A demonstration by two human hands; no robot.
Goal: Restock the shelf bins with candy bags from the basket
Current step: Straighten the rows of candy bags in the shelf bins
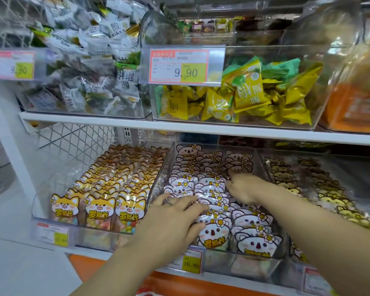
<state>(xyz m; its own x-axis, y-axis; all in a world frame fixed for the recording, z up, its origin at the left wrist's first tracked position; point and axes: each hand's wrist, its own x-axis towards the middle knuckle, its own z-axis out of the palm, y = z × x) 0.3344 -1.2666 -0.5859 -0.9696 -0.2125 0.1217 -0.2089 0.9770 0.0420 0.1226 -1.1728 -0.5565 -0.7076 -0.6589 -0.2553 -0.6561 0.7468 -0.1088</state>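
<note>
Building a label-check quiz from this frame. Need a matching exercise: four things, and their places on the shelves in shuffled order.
Things:
1. fox bags
2. koala bags
3. yellow packets
4. grey packets

Places:
A. upper shelf, left bin
B. lower shelf, middle bin, under both hands
C. upper shelf, bin behind the 9.90 tag
D. lower shelf, left bin

Pairs: 1-D, 2-B, 3-C, 4-A. The left hand and right hand both rest on the koala bags.
</note>
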